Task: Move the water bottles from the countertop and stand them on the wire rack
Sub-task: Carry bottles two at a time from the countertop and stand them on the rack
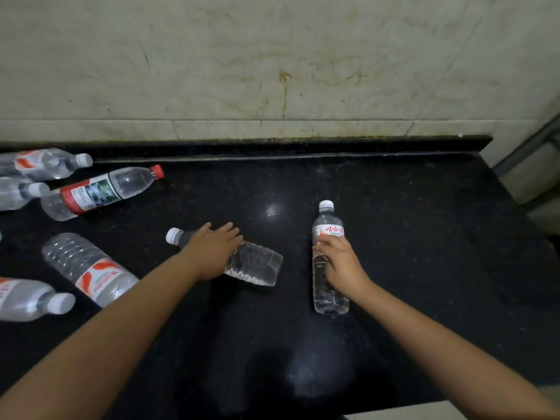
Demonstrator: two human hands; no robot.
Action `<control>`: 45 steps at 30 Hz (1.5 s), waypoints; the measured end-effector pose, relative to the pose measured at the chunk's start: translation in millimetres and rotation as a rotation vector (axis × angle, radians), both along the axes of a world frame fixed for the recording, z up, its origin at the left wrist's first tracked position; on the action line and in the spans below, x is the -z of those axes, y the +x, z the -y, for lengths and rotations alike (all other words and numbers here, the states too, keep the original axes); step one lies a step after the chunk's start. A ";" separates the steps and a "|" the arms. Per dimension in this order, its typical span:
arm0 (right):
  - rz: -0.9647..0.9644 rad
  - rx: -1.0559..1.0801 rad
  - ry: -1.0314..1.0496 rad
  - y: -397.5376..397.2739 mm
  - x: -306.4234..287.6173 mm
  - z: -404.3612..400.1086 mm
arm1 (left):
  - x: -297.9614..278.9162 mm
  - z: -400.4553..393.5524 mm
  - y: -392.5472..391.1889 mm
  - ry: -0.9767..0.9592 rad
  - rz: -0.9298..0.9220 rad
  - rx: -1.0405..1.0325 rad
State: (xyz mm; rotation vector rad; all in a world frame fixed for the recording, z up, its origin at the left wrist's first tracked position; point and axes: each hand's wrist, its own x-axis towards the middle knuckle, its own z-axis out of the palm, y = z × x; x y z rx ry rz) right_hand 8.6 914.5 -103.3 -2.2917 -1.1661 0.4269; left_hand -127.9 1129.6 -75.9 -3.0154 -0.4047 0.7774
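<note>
Bottles, countertop (394, 207): none seen racked, rack out of view; right hand (341, 262) grasps white-capped bottle (328, 225), left hand (213, 253) closes over lying bottle (257, 265); five more, including red-capped bottle (103, 192), lie left.

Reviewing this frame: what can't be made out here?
Head view only:
- Wire rack: not seen; only a blurred frame at the right edge.
- Label of the lying bottle: covered by the left hand.
- Left-edge bottles: cut off, count unclear.
- Right hand bottle: lifted or resting, can't tell.
</note>
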 end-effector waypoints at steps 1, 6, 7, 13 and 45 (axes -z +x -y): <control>-0.004 0.164 0.024 0.8 -0.2 -5.2 | 3.5 5.7 3.0 0.031 0.039 -0.047; -0.054 0.463 -0.104 5.8 1.2 -25.7 | 30.6 15.9 9.5 -0.065 0.336 -0.376; -0.091 0.505 -0.091 5.3 1.2 -28.1 | 34.6 16.6 10.1 -0.107 0.389 -0.409; -0.154 0.529 -0.080 6.7 1.9 -25.4 | 31.9 23.0 13.4 -0.177 0.485 -0.419; 0.213 0.312 -0.481 -20.2 1.3 -31.5 | 27.8 88.7 16.3 -0.243 0.415 -0.932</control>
